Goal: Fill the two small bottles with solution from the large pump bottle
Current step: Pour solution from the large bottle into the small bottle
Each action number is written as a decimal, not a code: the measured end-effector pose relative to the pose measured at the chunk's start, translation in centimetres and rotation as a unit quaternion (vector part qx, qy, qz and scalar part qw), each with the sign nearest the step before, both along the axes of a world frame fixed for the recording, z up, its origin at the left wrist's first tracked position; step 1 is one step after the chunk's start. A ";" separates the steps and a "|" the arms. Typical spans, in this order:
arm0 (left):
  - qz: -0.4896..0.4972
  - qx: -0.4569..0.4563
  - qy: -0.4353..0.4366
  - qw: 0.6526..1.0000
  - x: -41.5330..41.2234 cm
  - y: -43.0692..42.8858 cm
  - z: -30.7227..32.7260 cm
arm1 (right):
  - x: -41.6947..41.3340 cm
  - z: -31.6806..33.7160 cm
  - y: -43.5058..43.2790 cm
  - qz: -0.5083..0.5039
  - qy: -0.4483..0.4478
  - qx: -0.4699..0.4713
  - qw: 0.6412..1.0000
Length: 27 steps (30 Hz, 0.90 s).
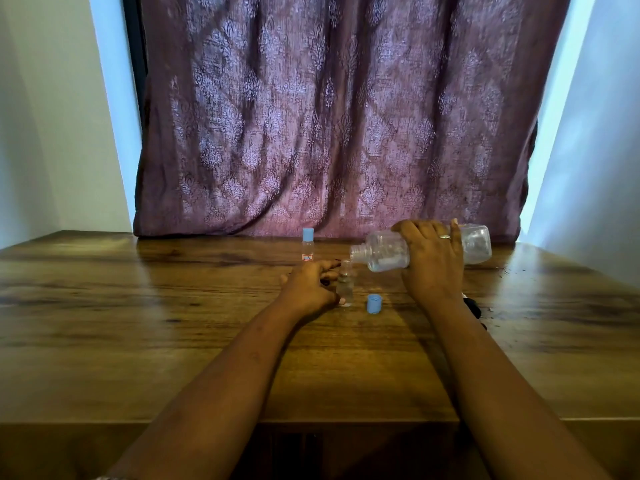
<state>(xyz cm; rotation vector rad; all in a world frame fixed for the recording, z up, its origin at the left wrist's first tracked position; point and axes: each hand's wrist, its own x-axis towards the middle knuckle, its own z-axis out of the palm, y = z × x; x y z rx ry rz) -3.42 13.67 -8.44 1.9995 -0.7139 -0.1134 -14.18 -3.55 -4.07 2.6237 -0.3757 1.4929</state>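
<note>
The open small bottle (345,289) is pinched steady by the left hand (310,287) so the large bottle (384,252), gripped tipped in the right hand (433,261), can be poured in.

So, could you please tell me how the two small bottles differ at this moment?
The far small bottle is capped; the near small bottle is open, with a loose blue cap beside it. The far small bottle stands untouched; the near small bottle is held by the left hand, below the mouth of the large bottle that the right hand tilts. Both are small, clear and upright.
</note>
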 end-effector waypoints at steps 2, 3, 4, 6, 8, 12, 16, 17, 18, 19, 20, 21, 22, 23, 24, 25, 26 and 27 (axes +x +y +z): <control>-0.001 0.000 -0.002 1.000 -0.2 0.1 0.1 | 0.0 0.0 0.0 0.000 -0.002 -0.002 1.000; -0.002 0.000 -0.001 1.000 -0.2 0.1 0.2 | 0.1 0.0 0.0 -0.002 -0.001 -0.002 1.000; -0.002 -0.001 0.000 1.000 -0.3 0.1 0.2 | 0.1 0.0 0.0 -0.004 -0.001 -0.002 1.000; -0.001 -0.001 -0.002 1.000 -0.3 0.1 0.2 | 0.1 0.0 0.0 -0.006 -0.002 -0.004 1.000; 0.001 0.000 -0.003 1.000 -0.4 0.1 0.2 | 0.1 0.0 0.0 -0.005 -0.001 -0.004 1.000; 0.004 -0.003 0.002 1.000 -0.5 0.1 0.4 | 0.2 0.0 -0.1 -0.007 -0.007 -0.008 1.000; -0.003 -0.002 0.006 1.000 -0.6 0.2 0.5 | 0.1 0.0 0.0 -0.008 -0.007 -0.009 1.000; -0.003 0.000 0.004 1.000 -0.6 0.2 0.5 | 0.1 0.0 0.0 -0.008 -0.006 -0.008 1.000; -0.001 0.001 0.003 1.000 -0.7 0.3 0.5 | 0.1 0.0 0.0 -0.007 -0.005 -0.007 1.000; 0.000 0.002 0.001 1.000 -0.7 0.2 0.5 | 0.1 0.0 -0.1 -0.006 -0.003 -0.006 1.000; 0.001 0.003 0.000 1.000 -0.7 0.2 0.5 | 0.1 0.0 -0.1 -0.005 -0.002 -0.005 1.000; 0.001 0.005 -0.001 1.000 -0.6 0.2 0.5 | 0.1 0.0 -0.1 -0.006 0.000 -0.005 1.000; 0.001 0.005 0.000 1.000 -0.6 0.2 0.5 | 0.1 0.0 0.0 -0.007 0.002 -0.005 1.000; 0.001 0.003 -0.001 1.000 -0.6 0.1 0.5 | 0.0 0.0 0.0 -0.006 0.002 -0.003 1.000; 0.002 0.002 -0.002 1.000 -0.5 0.1 0.5 | 0.0 0.0 0.0 -0.005 0.002 -0.001 1.000; 0.004 0.003 -0.004 1.000 -0.5 0.1 0.5 | 0.0 0.1 0.0 -0.004 0.003 0.000 1.000; 0.005 0.003 -0.005 1.000 -0.5 0.1 0.5 | 0.0 0.1 0.1 -0.004 0.002 0.000 1.000; 0.007 0.006 -0.007 1.000 -0.5 0.1 0.5 | 0.0 0.0 0.1 -0.003 0.001 0.000 1.000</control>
